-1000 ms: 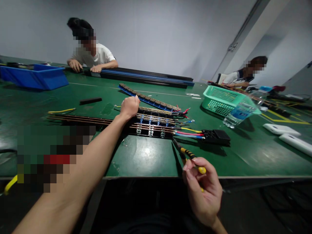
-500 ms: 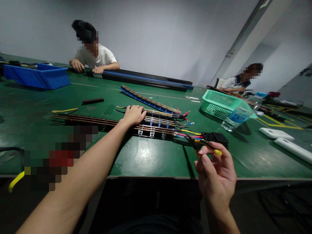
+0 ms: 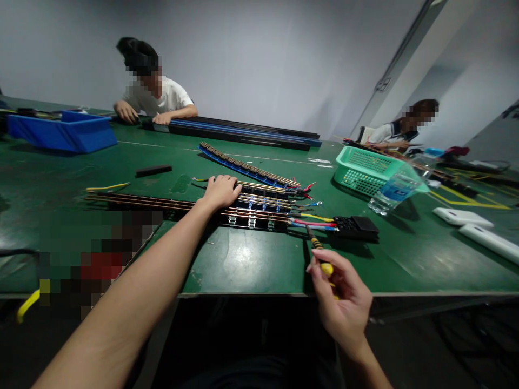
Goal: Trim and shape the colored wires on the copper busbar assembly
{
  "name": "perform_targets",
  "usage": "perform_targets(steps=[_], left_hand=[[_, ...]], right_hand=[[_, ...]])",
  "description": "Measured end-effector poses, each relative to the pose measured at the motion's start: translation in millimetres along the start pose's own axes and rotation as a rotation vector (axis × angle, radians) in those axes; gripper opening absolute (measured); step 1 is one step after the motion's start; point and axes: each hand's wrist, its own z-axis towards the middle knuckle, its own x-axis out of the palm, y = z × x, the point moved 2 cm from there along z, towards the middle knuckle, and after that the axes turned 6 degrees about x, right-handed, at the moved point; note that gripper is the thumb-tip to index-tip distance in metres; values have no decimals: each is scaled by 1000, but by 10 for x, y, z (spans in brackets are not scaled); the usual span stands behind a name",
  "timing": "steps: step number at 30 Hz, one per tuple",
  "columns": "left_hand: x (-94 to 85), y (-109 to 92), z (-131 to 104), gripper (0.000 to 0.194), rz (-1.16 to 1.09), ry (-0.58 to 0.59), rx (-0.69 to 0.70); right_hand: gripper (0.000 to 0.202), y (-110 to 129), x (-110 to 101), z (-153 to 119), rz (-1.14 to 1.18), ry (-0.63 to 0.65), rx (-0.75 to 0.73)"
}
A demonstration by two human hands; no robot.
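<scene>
My left hand (image 3: 221, 192) lies on the long black rail assembly (image 3: 247, 219) with copper rods, its fingers spread over the upper rods. At the rail's right end, yellow, red and blue wires (image 3: 314, 222) run into a black connector block (image 3: 357, 228). Just in front of these wires, my right hand (image 3: 340, 292) is closed around a tool with yellow-and-black handles (image 3: 326, 268). The tool's dark tip points up toward the wires; whether it touches them I cannot tell. Behind my left hand lies a blue strip (image 3: 247, 168) with brass-coloured rods.
A green basket (image 3: 360, 170) and a tilted plastic bottle (image 3: 391, 194) stand at the right, near white devices (image 3: 462, 217). A blue bin (image 3: 67, 132) is at the back left. One person (image 3: 162, 97) handles long black rails across the table; another person (image 3: 395, 132) sits at the far right.
My right hand has moved left and slightly down, and the tool in it has turned, its tip now pointing up and left. My left hand stays on the rail.
</scene>
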Motion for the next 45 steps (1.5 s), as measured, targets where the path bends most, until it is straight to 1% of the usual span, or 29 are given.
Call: perform_targets(steps=[2,3,4,6,8,11,14,15,17,19,20,22,26,29,32,35,39,41,43,45], left_hand=[[5,6,2,47,-2,0,0],[6,8,3,47,-4,0,-1],[6,9,3,47,-5,1,-2],[2,6,1,46,-3,1,-3],[-5,0,-2,45,2,1,-1],[-13,-7,-3,47,-3,4,3],[-12,-4,-1,47,-9,3,2],[-10,-2,0,47,-7,2,1],[-7,2,3,47,-1,1,0],[-6,3,4,47,2,4,0],[-7,2,4,47,3,6,-1],[-11,-1,2,47,3,12,-2],[-15,-6,0,47,4,5,-5],[-6,0,3,46,7,4,-4],[3,10,8,46,10,2,-1],[1,12,8,46,11,-2,1],[-15,2,-2,46,9,6,3],[-22,-5,-8,46,4,6,2],[-25,-9,-10,46,1,7,-1],[-23,-8,-8,47,1,6,-1]], right_hand=[[32,6,68,-46,-65,116,-87],[37,6,101,-67,-72,145,-109],[43,2,129,-82,-64,148,-112],[50,-20,162,-88,-17,82,-68],[51,-60,160,-59,36,-11,15],[42,-132,105,19,60,-97,89],[30,-186,49,74,-36,-91,74],[27,-193,45,80,-95,-61,39],[26,-189,66,82,-214,49,-81],[32,-179,106,76,-301,191,-214],[36,-180,121,74,-327,250,-255],[42,-198,132,77,-352,320,-280],[44,-257,105,83,-350,385,-241],[39,-258,95,79,-348,416,-197],[27,-214,93,82,-303,356,-126],[17,-200,93,95,-216,281,11],[20,-247,77,125,-27,133,219],[23,-259,73,149,76,103,328],[29,-250,63,187,203,75,451],[38,-230,44,235,356,15,562]])
